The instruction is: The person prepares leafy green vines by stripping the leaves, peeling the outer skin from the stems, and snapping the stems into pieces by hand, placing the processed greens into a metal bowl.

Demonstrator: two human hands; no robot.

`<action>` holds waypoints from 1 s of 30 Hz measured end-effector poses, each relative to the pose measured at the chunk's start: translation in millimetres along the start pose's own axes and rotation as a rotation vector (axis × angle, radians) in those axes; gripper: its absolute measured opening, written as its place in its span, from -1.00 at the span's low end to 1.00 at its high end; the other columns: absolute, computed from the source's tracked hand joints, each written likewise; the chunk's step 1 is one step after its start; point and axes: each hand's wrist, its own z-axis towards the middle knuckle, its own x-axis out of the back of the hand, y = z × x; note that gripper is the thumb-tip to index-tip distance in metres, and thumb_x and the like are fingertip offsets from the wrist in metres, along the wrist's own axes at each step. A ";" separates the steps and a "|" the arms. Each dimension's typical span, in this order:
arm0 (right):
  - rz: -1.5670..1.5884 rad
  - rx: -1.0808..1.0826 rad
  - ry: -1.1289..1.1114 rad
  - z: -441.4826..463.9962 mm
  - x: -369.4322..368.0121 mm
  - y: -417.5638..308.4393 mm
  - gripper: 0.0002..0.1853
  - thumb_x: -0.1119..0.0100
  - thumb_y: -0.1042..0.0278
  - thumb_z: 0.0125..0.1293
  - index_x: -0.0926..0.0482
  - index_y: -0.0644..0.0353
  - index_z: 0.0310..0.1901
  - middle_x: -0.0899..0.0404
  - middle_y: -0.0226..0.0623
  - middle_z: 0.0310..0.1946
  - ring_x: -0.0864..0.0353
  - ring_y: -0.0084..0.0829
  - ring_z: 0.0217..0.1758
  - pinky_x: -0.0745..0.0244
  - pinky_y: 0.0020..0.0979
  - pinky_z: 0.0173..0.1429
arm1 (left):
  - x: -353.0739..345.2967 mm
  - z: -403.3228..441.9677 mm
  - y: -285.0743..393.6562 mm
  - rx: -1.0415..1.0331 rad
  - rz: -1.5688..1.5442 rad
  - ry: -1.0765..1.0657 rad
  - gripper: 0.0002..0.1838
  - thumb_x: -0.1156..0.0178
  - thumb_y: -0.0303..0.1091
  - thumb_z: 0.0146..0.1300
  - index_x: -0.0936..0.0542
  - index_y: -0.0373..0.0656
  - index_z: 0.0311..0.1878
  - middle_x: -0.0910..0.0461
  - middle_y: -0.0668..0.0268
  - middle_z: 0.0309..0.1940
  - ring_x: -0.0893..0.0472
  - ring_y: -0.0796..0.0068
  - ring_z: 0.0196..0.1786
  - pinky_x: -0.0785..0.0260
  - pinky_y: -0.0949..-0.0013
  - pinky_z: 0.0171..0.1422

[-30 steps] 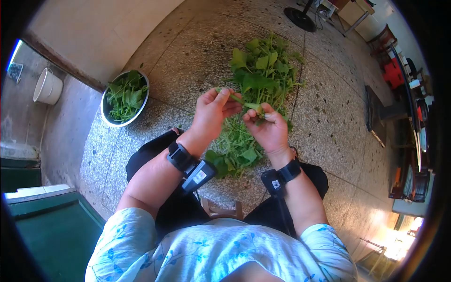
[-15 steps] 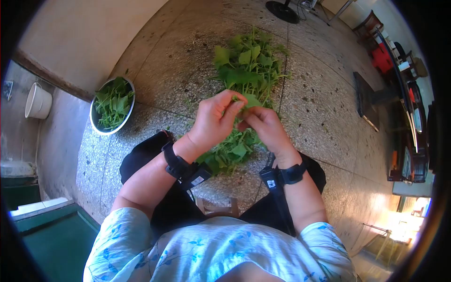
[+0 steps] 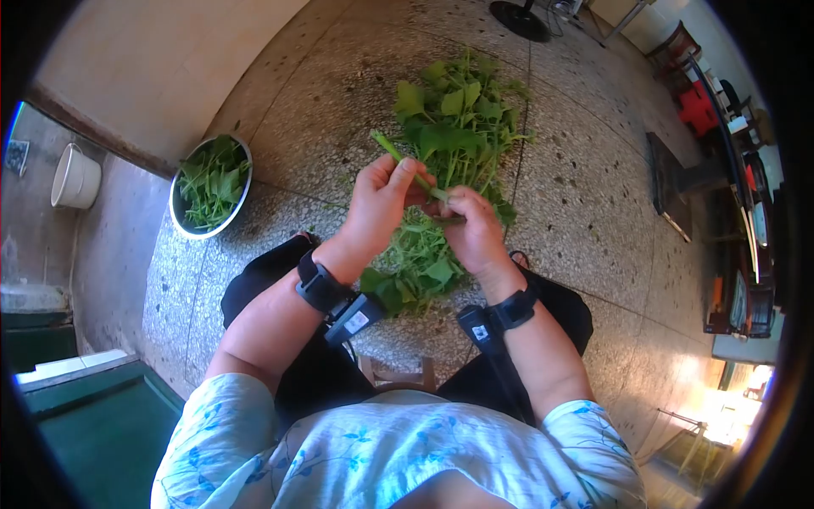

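Observation:
Between my two hands runs a green stem (image 3: 388, 146), slanting from upper left to lower right. My left hand (image 3: 381, 197) is closed around it, thumb pressed on top, with the pale cut-looking end poking out above. My right hand (image 3: 471, 229) pinches the stem's lower part close by. Beyond the hands a large heap of leafy greens (image 3: 458, 110) lies on the floor. A smaller pile of leaves and stem scraps (image 3: 415, 276) sits below the hands, between my knees.
A metal-rimmed basin (image 3: 246, 188) holding picked greens stands on the speckled floor (image 3: 585, 212) to the left. Farther left is a white bucket (image 3: 76, 178). A green surface (image 3: 110, 433) fills the lower left corner. A black round stand base (image 3: 520, 21) is at the top.
The stem now shows its length, pointing up-left from my left hand, where earlier a leaf showed between the hands. My right hand has lowered slightly. The view has shifted a little.

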 end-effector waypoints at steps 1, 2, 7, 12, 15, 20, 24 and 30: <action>0.134 0.040 -0.047 1.4 1.9 2.5 -0.85 0.10 0.40 0.10 -0.40 0.22 -0.55 -0.36 -0.42 -0.54 -0.34 -0.52 -0.36 -0.29 -0.36 -0.06 | 2.1 0.3 2.3 0.053 -0.127 -0.004 -0.79 0.06 -0.29 0.27 -0.42 -0.25 -0.29 -0.52 0.28 -0.42 -0.53 0.51 -0.39 -0.41 0.46 -0.31; 0.132 0.038 -0.051 1.7 1.2 1.3 -0.85 0.10 0.40 0.10 -0.40 0.22 -0.55 -0.36 -0.42 -0.54 -0.34 -0.52 -0.36 -0.29 -0.36 -0.06 | 5.4 1.2 2.2 0.051 -0.129 0.000 -0.79 0.06 -0.29 0.27 -0.42 -0.25 -0.29 -0.52 0.28 -0.42 -0.53 0.51 -0.39 -0.41 0.46 -0.31; 0.277 0.024 -0.089 2.0 -3.3 -1.6 -0.83 0.15 0.40 0.07 -0.29 0.18 -0.63 -0.30 -0.43 -0.57 -0.29 -0.46 -0.34 -0.21 -0.31 0.00 | 16.2 5.6 -1.4 0.162 -0.255 -0.041 -0.76 0.13 -0.25 0.30 -0.40 -0.24 -0.25 -0.53 0.15 -0.32 -0.56 0.31 -0.23 -0.45 0.29 -0.14; 0.271 -0.004 -0.122 2.3 -0.5 -0.1 -0.84 0.12 0.37 0.08 -0.31 0.17 -0.60 -0.30 -0.43 -0.57 -0.29 -0.47 -0.33 -0.20 -0.33 -0.02 | 21.3 7.7 3.0 0.203 -0.302 0.010 -0.75 0.14 -0.24 0.30 -0.40 -0.24 -0.26 -0.52 0.17 -0.34 -0.56 0.30 -0.25 -0.46 0.29 -0.15; -0.185 0.007 -0.075 -4.4 -5.7 -19.3 -0.87 0.07 0.35 0.11 -0.38 0.20 -0.48 -0.34 -0.43 -0.53 -0.30 -0.52 -0.31 -0.22 -0.39 -0.06 | 22.5 7.7 13.8 0.215 -0.276 0.002 -0.75 0.13 -0.24 0.30 -0.41 -0.24 -0.27 -0.52 0.19 -0.36 -0.56 0.33 -0.28 -0.46 0.28 -0.14; -0.685 0.369 0.017 -5.1 -21.0 -18.6 -0.79 0.00 0.32 0.18 -0.44 0.25 -0.21 -0.45 -0.42 -0.42 -0.35 -0.64 -0.28 -0.27 -0.53 -0.14 | 19.6 3.1 21.6 0.204 -0.153 -0.121 -0.74 0.08 -0.23 0.28 -0.47 -0.24 -0.28 -0.52 0.27 -0.42 -0.53 0.52 -0.38 -0.43 0.42 -0.27; -0.635 0.167 -0.145 -9.1 -29.1 -32.8 -0.82 0.08 0.41 0.24 -0.44 0.28 -0.18 -0.48 -0.40 -0.35 -0.41 -0.66 -0.27 -0.32 -0.56 -0.16 | 15.7 -3.2 36.7 0.148 0.049 -0.093 -0.76 0.04 -0.25 0.26 -0.49 -0.24 -0.25 -0.48 0.37 -0.51 -0.44 0.67 -0.49 -0.22 0.63 -0.47; -0.496 0.202 -0.209 -10.3 -44.5 -33.5 -0.82 0.11 0.43 0.24 -0.44 0.31 -0.21 -0.48 -0.39 -0.34 -0.40 -0.65 -0.32 -0.35 -0.57 -0.16 | 17.1 -8.0 37.2 0.252 -0.267 -0.075 -0.78 0.05 -0.31 0.26 -0.44 -0.25 -0.17 -0.44 0.34 -0.51 -0.44 0.62 -0.48 -0.29 0.59 -0.43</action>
